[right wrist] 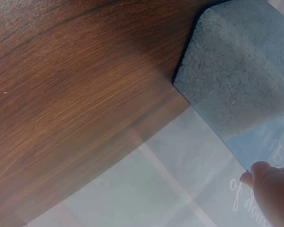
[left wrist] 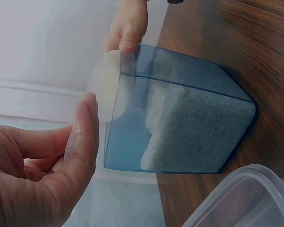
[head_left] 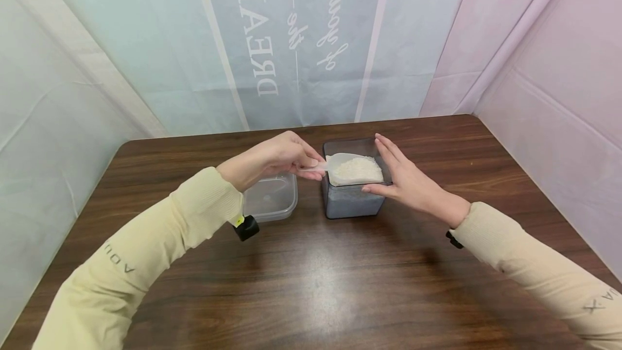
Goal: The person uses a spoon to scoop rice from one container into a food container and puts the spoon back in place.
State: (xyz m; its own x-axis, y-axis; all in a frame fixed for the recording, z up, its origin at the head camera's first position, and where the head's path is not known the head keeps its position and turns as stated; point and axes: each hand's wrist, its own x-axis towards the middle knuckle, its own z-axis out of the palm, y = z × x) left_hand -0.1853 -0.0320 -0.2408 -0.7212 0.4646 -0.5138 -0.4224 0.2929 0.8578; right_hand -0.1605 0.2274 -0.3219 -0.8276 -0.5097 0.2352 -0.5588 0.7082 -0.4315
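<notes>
My left hand pinches the handle of a translucent white scoop. White rice lies in the scoop's bowl, which is level with the open top of a blue-grey clear container. Through the container's walls in the left wrist view, more rice shows, its surface sloping below the rim. My right hand grips the container from the right, thumb on the near side and fingers along the far side. In the right wrist view, fingertips of that hand touch a top corner.
A clear shallow plastic box stands open left of the container, partly under my left wrist. Both stand on a dark wooden table. Fabric curtains hang behind the table and at its sides.
</notes>
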